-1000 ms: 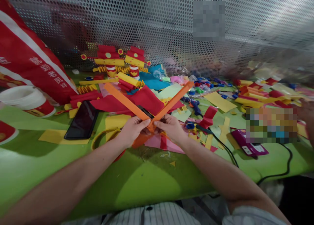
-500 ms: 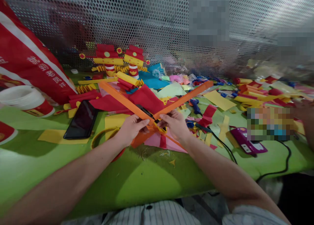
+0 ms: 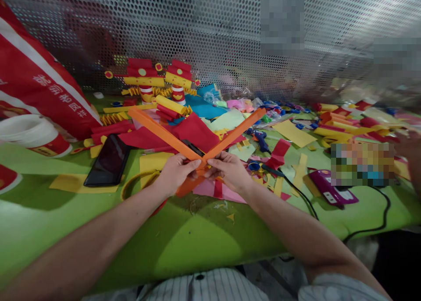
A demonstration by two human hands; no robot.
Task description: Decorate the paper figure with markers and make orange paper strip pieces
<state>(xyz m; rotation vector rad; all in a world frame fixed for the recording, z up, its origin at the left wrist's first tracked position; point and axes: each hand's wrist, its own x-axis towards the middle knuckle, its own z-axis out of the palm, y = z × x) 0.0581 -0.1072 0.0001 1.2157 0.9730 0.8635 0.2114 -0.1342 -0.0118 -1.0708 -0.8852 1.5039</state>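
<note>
Two orange paper strips meet in a V between my hands. My left hand [image 3: 179,171] pinches the lower end of the left orange strip [image 3: 161,132]. Close beside it, my right hand [image 3: 228,171] pinches the lower end of the right orange strip [image 3: 241,130]; the thumbs almost touch at the joint. More orange paper [image 3: 189,186] hangs below the fingers. Behind the joint lie a dark slim object [image 3: 192,146] and a red paper sheet [image 3: 197,130]. A pink sheet [image 3: 205,190] is under my hands.
A phone [image 3: 108,161], white cups [image 3: 36,134] and a red bag [image 3: 42,73] are at the left. Two red-yellow paper figures [image 3: 144,79] stand behind. At the right are a blue glue gun [image 3: 262,141], a purple device [image 3: 332,189] with black cord, and another person's hand [image 3: 409,147].
My right hand has moved slightly left, bringing the strips' lower ends together. The right strip's upper end has shifted left, and the dark gap at the joint is now covered.
</note>
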